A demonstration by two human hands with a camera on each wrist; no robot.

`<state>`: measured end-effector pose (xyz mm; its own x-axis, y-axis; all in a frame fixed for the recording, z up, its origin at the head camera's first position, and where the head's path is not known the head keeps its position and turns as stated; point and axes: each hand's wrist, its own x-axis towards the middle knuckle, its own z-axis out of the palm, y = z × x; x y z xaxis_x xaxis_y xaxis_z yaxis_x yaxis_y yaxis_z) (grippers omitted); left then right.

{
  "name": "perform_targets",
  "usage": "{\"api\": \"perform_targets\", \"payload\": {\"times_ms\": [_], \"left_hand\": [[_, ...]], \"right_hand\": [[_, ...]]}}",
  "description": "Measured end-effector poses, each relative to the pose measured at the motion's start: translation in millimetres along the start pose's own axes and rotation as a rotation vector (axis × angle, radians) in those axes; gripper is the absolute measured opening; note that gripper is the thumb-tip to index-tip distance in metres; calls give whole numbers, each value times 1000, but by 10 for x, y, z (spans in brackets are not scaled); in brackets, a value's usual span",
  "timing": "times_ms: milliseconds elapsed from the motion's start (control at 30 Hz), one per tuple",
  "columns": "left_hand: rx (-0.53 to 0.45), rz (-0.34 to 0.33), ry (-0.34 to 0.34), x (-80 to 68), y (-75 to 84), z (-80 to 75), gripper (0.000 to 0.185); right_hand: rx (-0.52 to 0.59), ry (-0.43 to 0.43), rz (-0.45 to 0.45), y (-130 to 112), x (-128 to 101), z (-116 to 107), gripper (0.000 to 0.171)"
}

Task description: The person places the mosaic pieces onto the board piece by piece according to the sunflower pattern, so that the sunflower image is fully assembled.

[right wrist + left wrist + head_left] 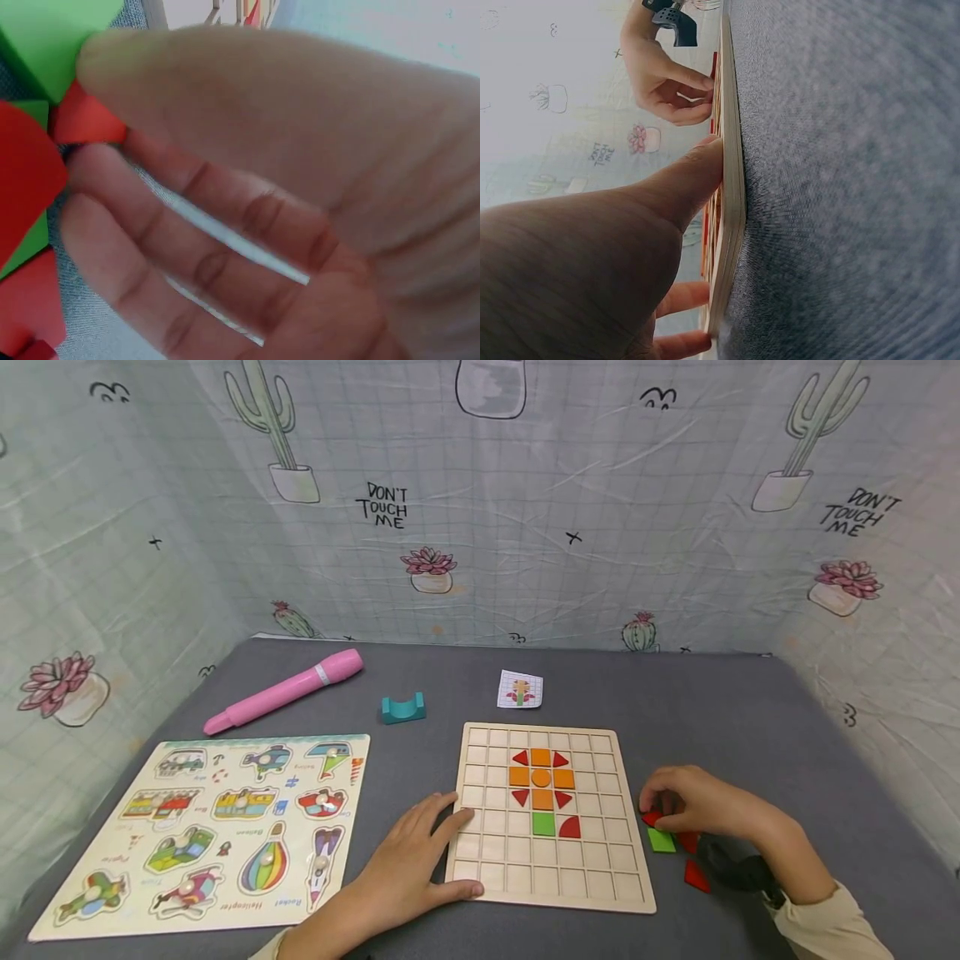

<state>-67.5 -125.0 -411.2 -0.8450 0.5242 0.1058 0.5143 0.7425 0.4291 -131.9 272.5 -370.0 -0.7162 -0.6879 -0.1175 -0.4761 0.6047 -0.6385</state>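
A wooden grid board (551,893) lies on the grey cloth, bearing red triangles, orange squares (541,777), a green square (543,824) and a red quarter-circle (570,828). My left hand (420,860) rests flat on the board's left edge, fingers straight, thumb along the front edge. In the left wrist view that thumb (694,176) presses the board's rim (731,187). Right of the board, my right hand (675,806) curls over loose pieces and pinches a small red piece (651,817). The right wrist view shows this red piece (86,120) at the fingertips (97,161), beside green pieces (52,37).
Loose green (662,840) and red (695,876) pieces lie right of the board. A vehicle peg puzzle (210,831) sits at the left, a pink pen (285,691), a teal arch block (402,707) and a pattern card (520,688) behind. Printed fabric walls enclose the table.
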Motion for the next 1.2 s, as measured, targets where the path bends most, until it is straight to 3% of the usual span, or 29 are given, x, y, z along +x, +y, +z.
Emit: {"api": "perform_targets", "payload": {"times_ms": [233, 500, 700, 900, 1200], "left_hand": [[0, 7, 0, -2, 4, -3, 80], [4, 17, 9, -7, 5, -3, 80], [-5, 13, 1, -5, 8, -9, 80], [-12, 9, -4, -5, 6, -9, 80], [1, 14, 2, -5, 8, -4, 80]], "right_hand": [[-52, 79, -33, 40, 24, 25, 11], [-133, 158, -138, 82, 50, 42, 22], [-175, 205, -57, 71, 58, 50, 10], [-132, 174, 14, 32, 78, 72, 10], [-123, 156, -12, 7, 85, 99, 13]]}}
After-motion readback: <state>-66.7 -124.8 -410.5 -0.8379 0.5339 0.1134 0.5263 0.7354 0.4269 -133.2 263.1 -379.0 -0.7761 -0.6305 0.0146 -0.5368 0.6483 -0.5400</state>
